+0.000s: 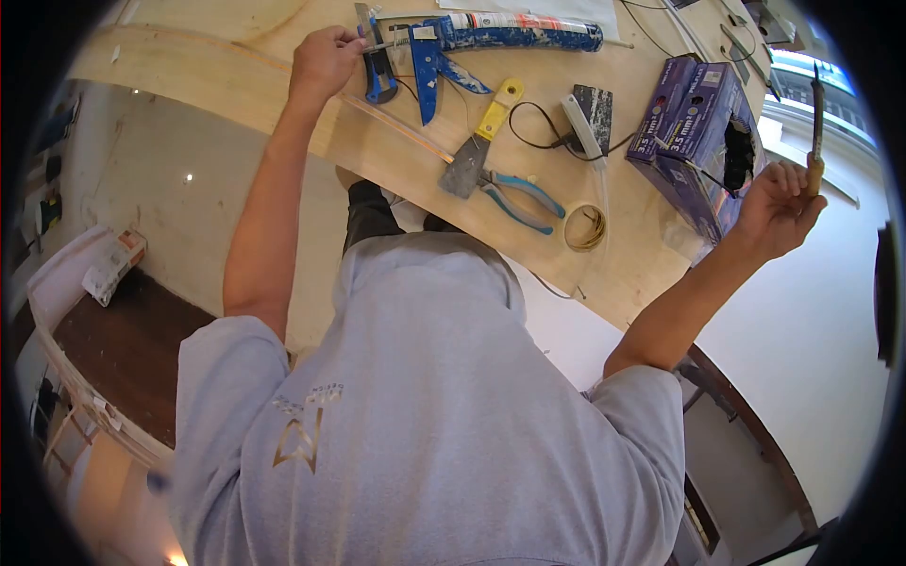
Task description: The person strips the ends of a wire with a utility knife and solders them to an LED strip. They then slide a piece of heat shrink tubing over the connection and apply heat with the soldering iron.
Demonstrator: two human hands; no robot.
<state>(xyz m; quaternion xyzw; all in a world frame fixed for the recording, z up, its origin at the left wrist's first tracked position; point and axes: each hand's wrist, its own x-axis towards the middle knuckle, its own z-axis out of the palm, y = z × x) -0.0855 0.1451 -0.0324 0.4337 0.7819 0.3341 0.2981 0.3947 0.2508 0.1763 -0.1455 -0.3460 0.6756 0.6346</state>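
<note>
My left hand (324, 64) is pinched closed at the rear end of the rod of a blue caulking gun (514, 34), which lies on the wooden table with a tube in it. Right beside those fingertips lies a blue and black utility knife (380, 77). Raised at the right side, my right hand (780, 209) is closed around the light handle of a slim, dark-bladed tool (816, 123) that points up. Close to this hand stands a purple box (694, 132) with a torn opening and black material inside.
On the wooden table (377, 151) lie a yellow-handled scraper (481, 137), pliers (521, 200), a tape roll (585, 228) and a white power strip (585, 124) with a black cable. A metal square (734, 49) rests behind the box. The table's front edge runs before my body.
</note>
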